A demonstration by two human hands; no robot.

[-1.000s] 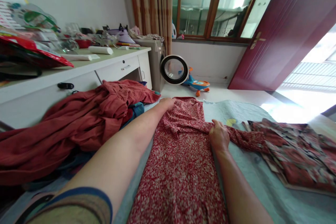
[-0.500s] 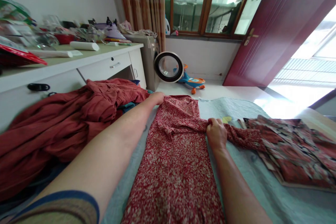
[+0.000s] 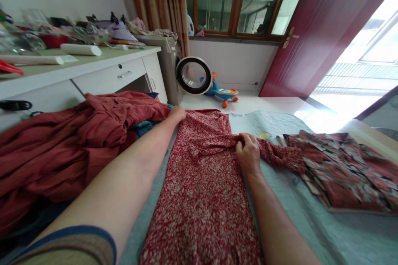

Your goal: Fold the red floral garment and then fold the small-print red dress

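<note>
Right hand (image 3: 248,154) pinches a sleeve of the red floral garment (image 3: 205,186), spread flat at the frame's centre. Left hand (image 3: 178,113) lies flat on its far edge, beside the rust-red clothes pile (image 3: 77,132) at left.

The red floral dress (image 3: 205,190) lies flat and lengthwise on the bed (image 3: 311,232), one sleeve (image 3: 280,155) spread sideways.

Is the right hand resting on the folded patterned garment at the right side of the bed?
No, the right hand grips a fold of the red floral garment in the middle, apart from the folded patterned garment.
</note>
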